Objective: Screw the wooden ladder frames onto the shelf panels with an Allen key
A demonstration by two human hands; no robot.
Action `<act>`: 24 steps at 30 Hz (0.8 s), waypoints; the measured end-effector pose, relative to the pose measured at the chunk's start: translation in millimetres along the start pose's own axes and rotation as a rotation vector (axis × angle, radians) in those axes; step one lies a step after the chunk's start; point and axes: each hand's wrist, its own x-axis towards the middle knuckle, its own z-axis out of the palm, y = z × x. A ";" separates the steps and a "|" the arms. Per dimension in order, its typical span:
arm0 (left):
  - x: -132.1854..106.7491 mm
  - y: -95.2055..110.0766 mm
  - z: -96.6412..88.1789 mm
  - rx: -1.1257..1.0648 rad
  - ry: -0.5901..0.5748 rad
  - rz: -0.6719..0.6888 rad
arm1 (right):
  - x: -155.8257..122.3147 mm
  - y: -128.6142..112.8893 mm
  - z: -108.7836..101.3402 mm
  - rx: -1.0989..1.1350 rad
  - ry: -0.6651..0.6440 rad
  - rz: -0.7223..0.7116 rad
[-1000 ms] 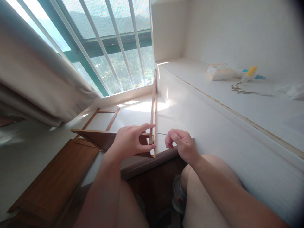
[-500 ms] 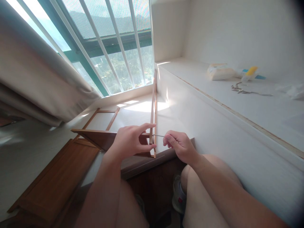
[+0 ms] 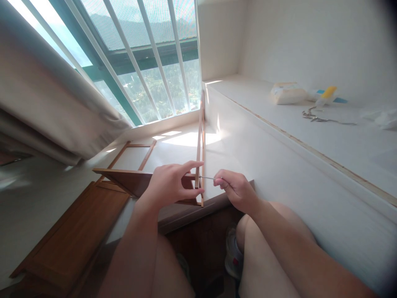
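My left hand (image 3: 169, 182) is closed round the near end of an upright wooden frame (image 3: 199, 142). Its thumb and fingers press the frame from both sides, where a brown wooden panel (image 3: 124, 178) meets it. From the right, a thin metal hex key (image 3: 207, 178) points into the side of the frame. My right hand (image 3: 232, 186) pinches the outer end of this hex key, just right of the frame. The exact spot where the tip meets the wood is too small to make out.
A wooden cabinet-like piece (image 3: 71, 231) lies at the lower left, beside an open wooden frame (image 3: 133, 145). On the white ledge (image 3: 263, 99) at right are a tissue pack (image 3: 288, 93), metal hardware (image 3: 322, 120) and a yellow-topped item (image 3: 329, 92). A curtain (image 3: 56, 95) hangs left.
The fingers of my right hand have shifted slightly on the hex key, and the hand has rotated a little. My left hand and the wooden frame stay in place.
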 end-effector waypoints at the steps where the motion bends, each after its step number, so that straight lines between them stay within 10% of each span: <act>1: 0.0 0.1 0.0 0.000 0.001 -0.001 | 0.2 0.5 0.0 -0.016 -0.003 -0.011; 24: -0.4 -0.3 0.2 -0.006 -0.019 -0.004 | 0.9 -9.3 10.6 0.252 0.068 0.167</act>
